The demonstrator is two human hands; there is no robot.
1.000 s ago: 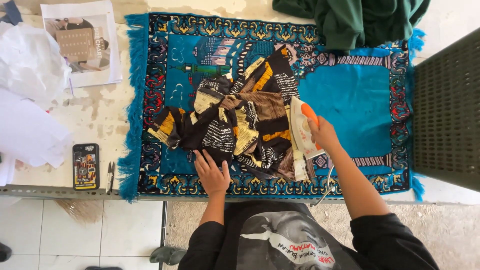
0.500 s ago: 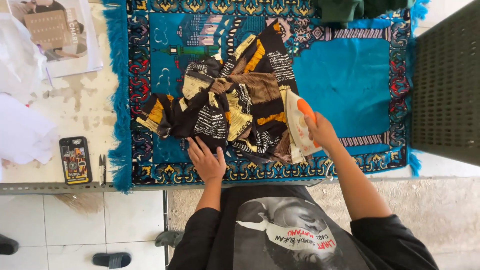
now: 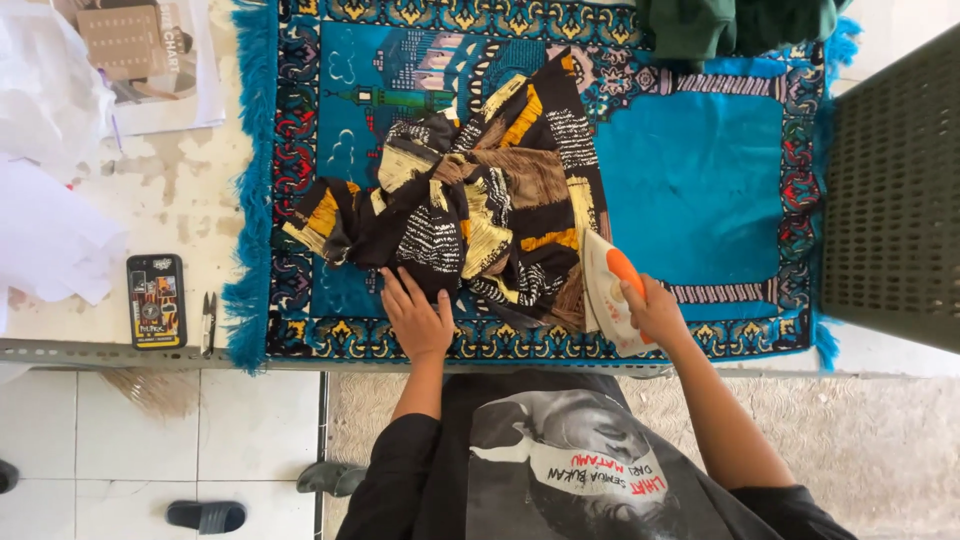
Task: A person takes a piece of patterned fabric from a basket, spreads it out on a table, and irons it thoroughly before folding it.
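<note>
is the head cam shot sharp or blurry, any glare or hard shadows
Head view: sharp throughout, the patterned garment and the iron in the right hand crisp; soft even daylight, no glare; only a faint shadow beside the left hand; the pale tabletop looks slightly washed.

Home ironing spot; fringed rug point(image 3: 700, 180) over worn table point(image 3: 170, 200); tiled floor point(image 3: 120, 440); sandal point(image 3: 205, 516).
</note>
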